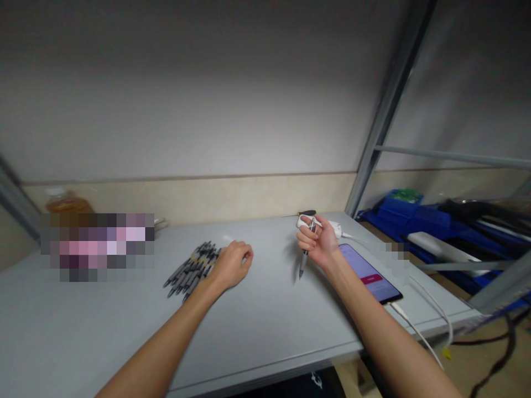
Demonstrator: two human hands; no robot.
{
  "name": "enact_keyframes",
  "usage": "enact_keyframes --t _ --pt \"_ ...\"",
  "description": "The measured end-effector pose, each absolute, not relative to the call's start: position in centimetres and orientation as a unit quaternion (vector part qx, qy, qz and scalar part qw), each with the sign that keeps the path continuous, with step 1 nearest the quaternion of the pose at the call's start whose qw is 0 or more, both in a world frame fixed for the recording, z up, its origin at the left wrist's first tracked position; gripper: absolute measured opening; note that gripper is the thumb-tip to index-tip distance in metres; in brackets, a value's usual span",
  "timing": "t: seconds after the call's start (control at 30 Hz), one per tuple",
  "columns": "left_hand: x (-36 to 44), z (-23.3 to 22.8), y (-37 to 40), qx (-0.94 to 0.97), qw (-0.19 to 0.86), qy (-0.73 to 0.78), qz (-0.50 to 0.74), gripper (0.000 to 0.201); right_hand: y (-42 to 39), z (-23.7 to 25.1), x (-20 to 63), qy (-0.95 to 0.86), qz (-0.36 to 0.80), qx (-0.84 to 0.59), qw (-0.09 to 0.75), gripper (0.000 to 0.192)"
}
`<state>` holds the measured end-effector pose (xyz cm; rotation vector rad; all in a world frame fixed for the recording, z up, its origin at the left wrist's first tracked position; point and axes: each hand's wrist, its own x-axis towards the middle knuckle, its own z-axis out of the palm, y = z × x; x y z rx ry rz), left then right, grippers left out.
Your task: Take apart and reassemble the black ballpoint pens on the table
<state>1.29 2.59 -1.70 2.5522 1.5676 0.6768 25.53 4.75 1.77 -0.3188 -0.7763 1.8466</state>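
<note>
Both hands work apart: the right hand (317,243) is clenched around a pen (306,255), tip down above the grey table (269,315), while the left hand (232,264) rests curled, perhaps gripping something small, beside the pen pile (193,268). Keeping that pen upright and steady would help.

A big grey table (265,326) is holding everything up. A bunch of dark pens (191,268) is lying on it in a pile. A phone (370,273) is lying flat near the right edge, its screen glowing, and a white cable (418,331) is trailing off that edge.
</note>
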Motion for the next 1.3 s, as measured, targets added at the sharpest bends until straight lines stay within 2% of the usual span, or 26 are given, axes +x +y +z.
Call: enact_keyframes --t 0.17,0.33,0.4,0.5,0.57,0.67,0.77,0.83,0.9,0.97,1.13,1.3 --pt "1.3 -1.6 2.6 0.828 0.042 0.516 0.213 0.017 4.7 1.8 25.5 -0.337 0.772 -0.14 0.52 0.012" --pt "1.3 -1.6 2.5 0.832 0.029 0.51 0.216 0.019 4.5 2.3 25.1 -0.337 0.76 -0.157 0.533 0.027" --pt "1.3 -1.6 2.4 0.833 0.029 0.51 0.213 0.02 4.4 2.5 24.7 -0.345 0.747 -0.186 0.537 0.026" --pt "1.3 -1.6 2.4 0.831 0.032 0.513 0.212 0.019 4.5 2.2 23.8 -0.378 0.679 -0.279 0.564 0.017" --pt "1.3 -1.6 2.4 0.83 0.035 0.515 0.211 0.019 4.7 1.8 23.3 -0.436 0.582 -0.377 0.574 0.012" --pt "1.3 -1.4 2.4 0.829 0.04 0.518 0.204 0.019 4.7 0.9 22.8 -0.573 0.407 -0.499 0.508 0.014" --pt "1.3 -1.4 2.4 0.829 0.039 0.519 0.203 0.019 4.2 0.5 22.7 -0.698 0.188 -0.583 0.371 0.019" --pt "1.3 -1.4 2.4 0.83 0.039 0.518 0.204 0.019 3.8 0.5 22.7 -0.728 0.097 -0.625 0.265 0.023" --pt "1.3 -1.4 2.4 0.83 0.041 0.518 0.204 0.019 3.5 0.5 22.7 -0.725 0.059 -0.662 0.18 0.026" --pt "1.4 -1.3 2.4 0.83 0.042 0.518 0.202 0.019 3.4 0.5 22.8 -0.719 0.038 -0.682 0.13 0.028" --pt "1.4 -1.4 2.4 0.83 0.036 0.518 0.204 0.019 3.4 0.6 23.1 -0.698 -0.003 -0.71 0.091 0.033" --pt "1.3 -1.8 2.5 0.832 0.03 0.513 0.208 0.019 3.3 0.9 23.3 -0.677 0.029 -0.733 0.058 0.036"
